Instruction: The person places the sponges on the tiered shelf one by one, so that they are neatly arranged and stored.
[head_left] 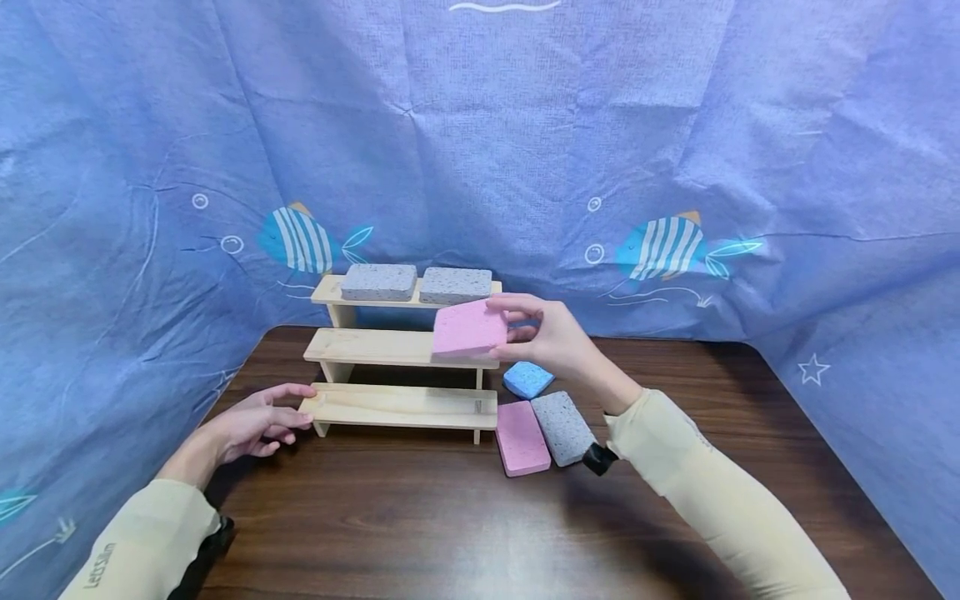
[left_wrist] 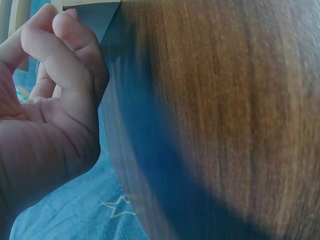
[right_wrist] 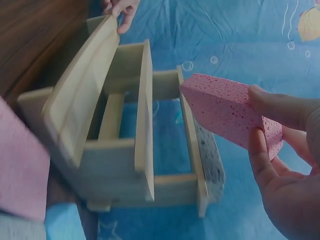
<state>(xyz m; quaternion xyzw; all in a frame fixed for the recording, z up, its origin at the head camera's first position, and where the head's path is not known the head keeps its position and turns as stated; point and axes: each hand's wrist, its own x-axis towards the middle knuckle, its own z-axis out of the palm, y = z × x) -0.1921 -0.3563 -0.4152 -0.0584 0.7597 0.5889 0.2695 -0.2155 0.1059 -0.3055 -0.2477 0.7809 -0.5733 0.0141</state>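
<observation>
A pink sponge (head_left: 469, 328) is pinched by its right end between the thumb and fingers of my right hand (head_left: 551, 337). In the head view it appears in front of the middle step's right end; in the right wrist view the pink block (right_wrist: 220, 107) shows a porous face. My left hand (head_left: 258, 421) holds the left end of the lowest step of a three-tier wooden rack (head_left: 397, 406). The left wrist view shows those fingers (left_wrist: 65, 65) bent at the rack's edge. Two grey speckled sponges (head_left: 378, 282) lie side by side on the top step.
Right of the rack, on the dark wooden table (head_left: 420, 517), lie another pink sponge (head_left: 522, 439), a grey sponge (head_left: 562, 427) and a blue sponge (head_left: 528, 380). A blue fish-print cloth (head_left: 495, 150) hangs behind the table and along its sides.
</observation>
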